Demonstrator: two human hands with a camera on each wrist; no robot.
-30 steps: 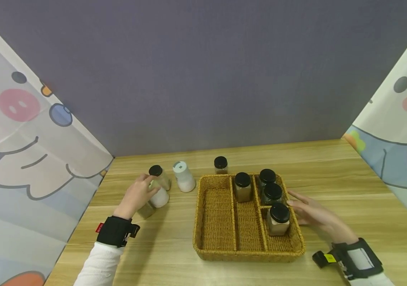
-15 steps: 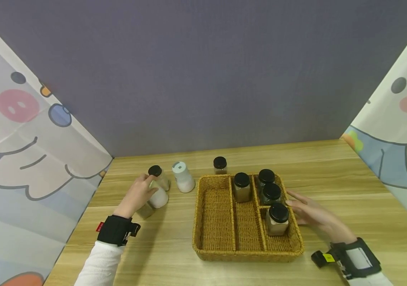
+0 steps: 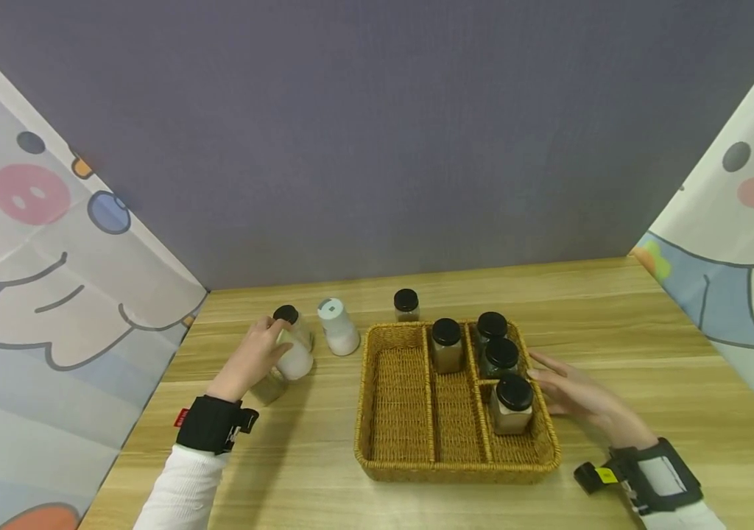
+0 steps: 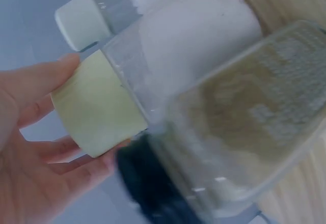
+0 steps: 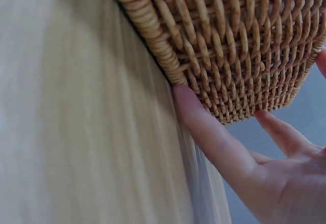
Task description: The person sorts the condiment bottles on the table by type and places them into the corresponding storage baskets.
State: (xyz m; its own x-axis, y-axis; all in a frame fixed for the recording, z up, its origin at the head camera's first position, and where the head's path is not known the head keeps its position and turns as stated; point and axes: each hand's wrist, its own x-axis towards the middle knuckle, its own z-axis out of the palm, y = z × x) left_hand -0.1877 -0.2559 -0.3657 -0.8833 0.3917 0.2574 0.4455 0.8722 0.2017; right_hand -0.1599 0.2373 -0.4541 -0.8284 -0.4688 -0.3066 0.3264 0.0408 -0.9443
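Note:
My left hand (image 3: 254,359) grips a seasoning bottle (image 4: 198,40) of white contents by its pale yellow-green cap (image 4: 97,104), thumb on one side and fingers on the other. Right beside it in the left wrist view is a black-lidded jar (image 4: 254,112) of brownish-green seasoning. Another black-lidded jar (image 3: 302,335) stands just behind, and a bottle with a whitish cap (image 3: 339,327) to the right. The fingers of my right hand (image 3: 579,394) are extended against the right side of the wicker basket (image 3: 459,475), as the right wrist view (image 5: 229,56) also shows, thumb low near the table.
The divided basket holds several black-lidded jars: one in the middle section (image 3: 446,347), others in the right sections (image 3: 512,412). One more black-lidded jar (image 3: 406,303) stands behind the basket. A grey panel (image 3: 383,147) closes off the table's back; printed curtains (image 3: 32,294) flank it.
The yellow-capped bottle has shifted very slightly away from me in my left hand. My right hand stays at the basket's side, and the basket and its jars stay put.

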